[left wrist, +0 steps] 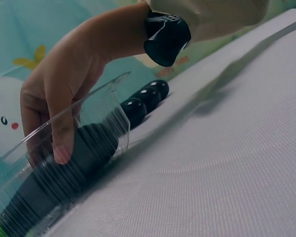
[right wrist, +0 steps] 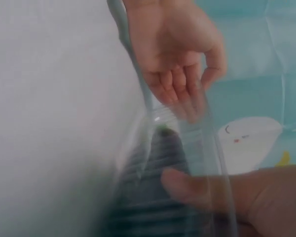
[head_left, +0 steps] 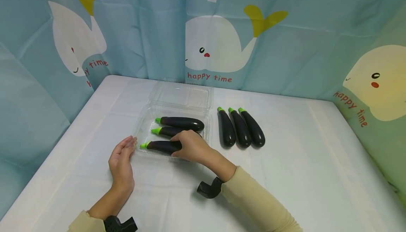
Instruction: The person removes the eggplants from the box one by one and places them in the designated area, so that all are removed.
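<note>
A clear plastic clamshell box (head_left: pixel 143 124) lies with its lid (head_left: pixel 180 96) folded back. Inside are three black eggplants with green stems, lying side by side. My right hand (head_left: pixel 194 148) reaches into the box and grips the nearest eggplant (head_left: pixel 160 146) by its thick end, thumb on the near side. It partly covers the middle eggplant (head_left: pixel 167 131); the far eggplant (head_left: pixel 184 123) lies free of the hand. At the box's left front corner, my left hand (head_left: pixel 122 163) rests its extended fingers against the outside of the wall.
Right of the box, three more eggplants (head_left: pixel 242 128) lie in a row on the white table (head_left: pixel 301 161), stems pointing away. A blue curtain (head_left: pixel 158 31) with whale prints stands behind the table and along its left. Black wrist mounts (head_left: pixel 210 188) sit below both hands.
</note>
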A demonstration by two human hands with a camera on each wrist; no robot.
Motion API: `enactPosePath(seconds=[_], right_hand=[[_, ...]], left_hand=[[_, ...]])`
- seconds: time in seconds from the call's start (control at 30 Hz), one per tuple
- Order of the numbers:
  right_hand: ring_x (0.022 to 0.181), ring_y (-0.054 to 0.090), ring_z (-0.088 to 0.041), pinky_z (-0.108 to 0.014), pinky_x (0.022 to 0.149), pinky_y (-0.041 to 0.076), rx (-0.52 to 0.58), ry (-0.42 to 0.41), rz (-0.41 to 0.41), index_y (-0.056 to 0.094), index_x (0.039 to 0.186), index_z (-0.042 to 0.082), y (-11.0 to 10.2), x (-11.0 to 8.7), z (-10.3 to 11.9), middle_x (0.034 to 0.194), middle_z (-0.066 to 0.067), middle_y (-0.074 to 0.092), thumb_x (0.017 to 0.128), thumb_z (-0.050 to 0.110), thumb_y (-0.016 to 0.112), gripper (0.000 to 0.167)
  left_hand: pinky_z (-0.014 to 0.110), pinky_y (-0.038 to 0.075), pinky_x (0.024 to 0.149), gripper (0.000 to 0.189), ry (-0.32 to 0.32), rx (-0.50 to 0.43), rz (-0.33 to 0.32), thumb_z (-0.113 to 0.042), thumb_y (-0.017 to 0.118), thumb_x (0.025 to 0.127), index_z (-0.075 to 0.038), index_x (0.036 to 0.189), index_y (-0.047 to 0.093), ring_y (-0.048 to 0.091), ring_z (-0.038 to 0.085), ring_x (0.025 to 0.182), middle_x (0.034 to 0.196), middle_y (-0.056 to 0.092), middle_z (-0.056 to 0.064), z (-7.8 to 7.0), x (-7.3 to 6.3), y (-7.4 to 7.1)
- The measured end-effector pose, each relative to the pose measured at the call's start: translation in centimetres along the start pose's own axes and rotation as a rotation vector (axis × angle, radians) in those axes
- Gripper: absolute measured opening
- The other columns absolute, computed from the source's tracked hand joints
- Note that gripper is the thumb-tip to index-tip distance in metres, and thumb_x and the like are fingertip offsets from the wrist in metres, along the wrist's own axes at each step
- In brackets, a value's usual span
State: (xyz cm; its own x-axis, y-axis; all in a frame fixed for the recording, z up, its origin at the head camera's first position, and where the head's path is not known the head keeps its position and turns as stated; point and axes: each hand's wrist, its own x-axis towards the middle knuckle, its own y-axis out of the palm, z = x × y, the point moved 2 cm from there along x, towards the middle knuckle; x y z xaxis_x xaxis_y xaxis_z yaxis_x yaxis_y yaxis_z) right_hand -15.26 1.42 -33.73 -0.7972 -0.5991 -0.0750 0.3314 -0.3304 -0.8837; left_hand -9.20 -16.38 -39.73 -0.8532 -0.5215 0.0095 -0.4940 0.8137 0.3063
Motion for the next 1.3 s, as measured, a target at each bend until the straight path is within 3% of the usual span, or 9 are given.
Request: enactPosePath(seconds=[0.37,0.47,0.53,0.63,0.7,0.8,0.93,1.1,1.3], right_hand=[[0.106,0.055,-0.017,-0.031,0.083,0.046,0.108,0.033,-0.137,0.065,0.113,0.006,-2.1,-1.3,-0.3,0.111,-0.005,0.064,0.075,0.020,0.076,0.043],[0.080,0.056,-0.011,-0.025,0.068,0.045,0.166,0.046,-0.180,0.064,0.114,0.005,-2.7,-1.7,-0.5,0.106,-0.008,0.065,0.075,0.019,0.076,0.043],[0.058,0.044,-0.008,-0.023,0.055,0.038,0.190,0.052,-0.202,0.064,0.114,0.006,-2.9,-1.9,-0.7,0.105,-0.009,0.065,0.075,0.019,0.076,0.043],[0.046,0.030,-0.007,-0.022,0.046,0.031,0.219,0.071,-0.233,0.064,0.115,0.007,-3.3,-2.2,-1.1,0.092,-0.010,0.067,0.075,0.020,0.076,0.043],[0.045,0.031,-0.007,-0.023,0.045,0.032,0.239,0.090,-0.278,0.065,0.114,0.008,-3.8,-2.5,-1.4,0.088,-0.010,0.067,0.075,0.020,0.076,0.043],[0.059,0.051,-0.008,-0.024,0.053,0.043,0.259,0.116,-0.354,0.066,0.113,0.008,-4.7,-3.0,-1.8,0.089,-0.009,0.067,0.074,0.020,0.077,0.042],[0.084,0.064,-0.016,-0.027,0.065,0.052,0.321,0.131,-0.382,0.065,0.113,0.006,-5.7,-3.5,-2.4,0.110,-0.008,0.064,0.074,0.019,0.077,0.043],[0.084,0.065,-0.020,-0.027,0.062,0.053,0.428,0.168,-0.431,0.065,0.114,0.004,-6.8,-4.3,-3.5,0.106,-0.010,0.064,0.074,0.014,0.076,0.042],[0.083,0.066,-0.018,-0.028,0.064,0.053,0.463,0.198,-0.487,0.065,0.114,0.004,-7.9,-5.2,-4.6,0.103,-0.010,0.065,0.073,0.015,0.077,0.044]], left_hand=[[0.018,0.041,0.089,0.030,-0.005,-0.022,-0.006,0.002,0.041,0.091,0.012,0.118,0.050,0.057,0.012,0.102,0.109,0.062,0.009,0.0,0.0,0.0],[0.018,0.041,0.089,0.030,-0.002,-0.006,-0.004,0.001,0.041,0.090,0.011,0.117,0.051,0.056,0.012,0.103,0.109,0.063,0.007,0.0,0.0,-0.1],[0.018,0.041,0.089,0.030,-0.001,-0.008,-0.004,0.001,0.042,0.090,0.010,0.117,0.051,0.056,0.012,0.103,0.107,0.063,0.006,-0.1,0.0,-0.2],[0.018,0.041,0.089,0.028,-0.009,-0.025,-0.008,0.001,0.042,0.090,0.009,0.115,0.052,0.056,0.013,0.103,0.106,0.064,0.004,0.0,0.0,-0.2],[0.018,0.041,0.089,0.028,-0.012,-0.032,-0.009,0.001,0.042,0.091,0.009,0.115,0.052,0.056,0.013,0.103,0.105,0.064,0.004,0.0,0.0,-0.1],[0.018,0.040,0.089,0.027,-0.010,-0.030,-0.003,0.001,0.041,0.090,0.009,0.114,0.052,0.056,0.013,0.103,0.105,0.064,0.003,0.0,0.0,-0.1],[0.018,0.040,0.089,0.027,-0.005,-0.030,0.003,0.000,0.042,0.091,0.009,0.114,0.052,0.055,0.013,0.104,0.105,0.064,0.003,-0.1,0.0,-0.1],[0.018,0.040,0.089,0.027,-0.012,-0.033,0.001,0.000,0.042,0.091,0.009,0.114,0.052,0.055,0.013,0.104,0.105,0.064,0.003,-0.1,0.0,0.0],[0.018,0.040,0.089,0.029,-0.008,-0.024,-0.001,0.000,0.041,0.091,0.010,0.115,0.052,0.055,0.013,0.104,0.107,0.063,0.005,0.0,0.0,-0.1]])
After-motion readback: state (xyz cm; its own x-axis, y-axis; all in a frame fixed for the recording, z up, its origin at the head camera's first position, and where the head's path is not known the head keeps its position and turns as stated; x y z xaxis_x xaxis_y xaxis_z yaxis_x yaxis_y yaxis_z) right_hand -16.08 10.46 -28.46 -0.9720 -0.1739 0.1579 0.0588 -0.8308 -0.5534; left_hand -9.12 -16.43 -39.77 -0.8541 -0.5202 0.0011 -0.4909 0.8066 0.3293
